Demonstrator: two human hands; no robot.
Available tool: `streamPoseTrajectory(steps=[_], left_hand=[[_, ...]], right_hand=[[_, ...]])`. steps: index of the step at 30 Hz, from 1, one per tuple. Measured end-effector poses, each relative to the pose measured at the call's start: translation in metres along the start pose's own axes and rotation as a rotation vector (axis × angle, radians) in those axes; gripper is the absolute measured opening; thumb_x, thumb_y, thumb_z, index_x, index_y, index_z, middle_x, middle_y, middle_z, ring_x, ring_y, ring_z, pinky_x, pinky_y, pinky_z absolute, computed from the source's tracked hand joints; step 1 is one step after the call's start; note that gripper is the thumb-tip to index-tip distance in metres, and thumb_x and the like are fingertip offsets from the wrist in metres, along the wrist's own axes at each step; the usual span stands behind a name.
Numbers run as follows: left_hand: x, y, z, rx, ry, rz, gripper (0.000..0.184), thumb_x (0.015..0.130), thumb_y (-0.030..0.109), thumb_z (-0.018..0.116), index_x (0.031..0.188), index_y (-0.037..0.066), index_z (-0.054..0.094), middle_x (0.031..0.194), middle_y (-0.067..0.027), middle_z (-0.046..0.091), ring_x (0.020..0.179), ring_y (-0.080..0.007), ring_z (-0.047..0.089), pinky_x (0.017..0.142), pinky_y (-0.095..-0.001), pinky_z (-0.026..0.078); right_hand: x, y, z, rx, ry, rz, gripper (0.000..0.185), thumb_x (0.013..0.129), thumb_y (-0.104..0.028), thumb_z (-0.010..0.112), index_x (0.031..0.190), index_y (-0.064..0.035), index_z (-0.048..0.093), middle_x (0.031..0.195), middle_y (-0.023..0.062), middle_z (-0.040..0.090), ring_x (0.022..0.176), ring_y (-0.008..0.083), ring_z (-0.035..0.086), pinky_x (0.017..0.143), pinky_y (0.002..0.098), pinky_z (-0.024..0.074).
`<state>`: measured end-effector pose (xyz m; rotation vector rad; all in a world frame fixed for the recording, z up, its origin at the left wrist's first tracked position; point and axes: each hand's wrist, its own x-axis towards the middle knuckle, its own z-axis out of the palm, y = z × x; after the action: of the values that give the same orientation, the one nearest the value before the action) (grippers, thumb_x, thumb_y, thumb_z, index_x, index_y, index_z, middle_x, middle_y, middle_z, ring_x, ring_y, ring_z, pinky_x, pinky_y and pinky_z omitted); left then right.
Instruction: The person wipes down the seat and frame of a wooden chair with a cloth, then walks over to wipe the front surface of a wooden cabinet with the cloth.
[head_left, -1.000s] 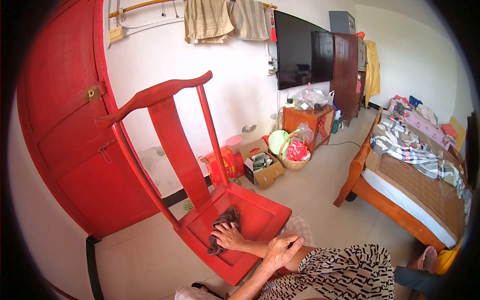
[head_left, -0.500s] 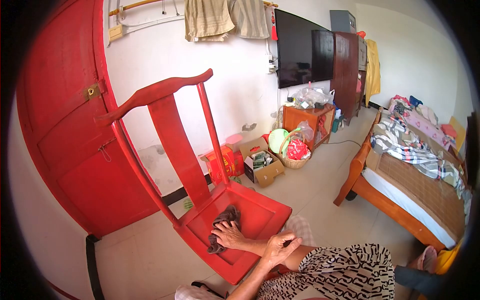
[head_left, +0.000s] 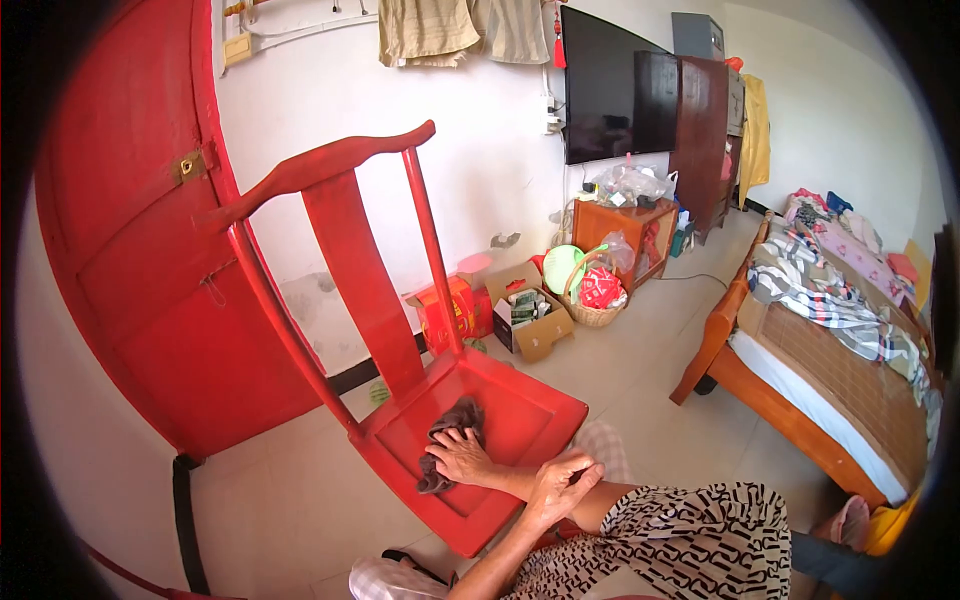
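Note:
A red wooden chair [head_left: 500,400] with a tall back stands in front of me. On its seat lies a crumpled dark brown cloth [head_left: 462,418]. My right hand [head_left: 460,457] presses down on the cloth, fingers bent over it and partly apart. Across my right forearm rests my left hand [head_left: 562,487], its fingers curled in a loose fist; nothing shows in it, though its inner side is partly hidden. A black-and-beige patterned garment [head_left: 680,540] covers my lap.
A red door [head_left: 120,250] is on the left. Behind the chair are an open cardboard box [head_left: 545,335], a wicker basket [head_left: 597,317] and a small wooden cabinet [head_left: 605,225]. A wooden bed [head_left: 790,405] stands on the right, below a wall television [head_left: 615,90].
The whole scene has shifted slightly up and to the right in view as my head moved. Both hands and the cloth keep nearly the same places relative to the chair.

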<state>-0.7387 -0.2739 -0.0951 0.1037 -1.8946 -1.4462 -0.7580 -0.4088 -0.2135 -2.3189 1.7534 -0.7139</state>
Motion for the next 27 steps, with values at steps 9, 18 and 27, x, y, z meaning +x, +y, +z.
streamPoseTrajectory(steps=[9,18,27], left_hand=[[-0.003,-0.009,0.000,-0.035,0.007,0.005,0.038,0.096,0.012,0.067,0.071,0.000,0.041,0.066,-0.0021,0.034,0.064,-0.0111,0.034,0.056,-0.0322,0.033],[-0.001,-0.010,-0.001,-0.023,0.024,0.077,0.034,0.095,0.013,0.067,0.074,-0.003,0.046,0.065,-0.0077,0.041,0.059,-0.0157,0.040,0.056,-0.0352,0.037],[-0.002,-0.021,-0.001,0.014,0.012,0.055,0.034,0.096,0.015,0.066,0.075,-0.003,0.046,0.066,-0.0078,0.038,0.059,-0.0166,0.038,0.055,-0.0348,0.036]], right_hand=[[-0.001,0.001,-0.004,0.003,-0.069,0.020,0.038,0.100,-0.026,0.048,0.133,-0.0088,0.055,0.143,0.0239,0.036,0.131,0.0442,0.027,0.105,0.0637,0.0192],[-0.001,-0.006,-0.013,0.043,-0.056,0.028,0.035,0.098,-0.025,0.051,0.129,-0.0092,0.057,0.142,0.0238,0.037,0.132,0.0443,0.027,0.106,0.0641,0.0182],[0.000,-0.006,-0.006,0.006,0.018,-0.008,0.033,0.096,-0.025,0.053,0.124,-0.0083,0.059,0.138,0.0234,0.040,0.129,0.0441,0.030,0.103,0.0642,0.0206]])
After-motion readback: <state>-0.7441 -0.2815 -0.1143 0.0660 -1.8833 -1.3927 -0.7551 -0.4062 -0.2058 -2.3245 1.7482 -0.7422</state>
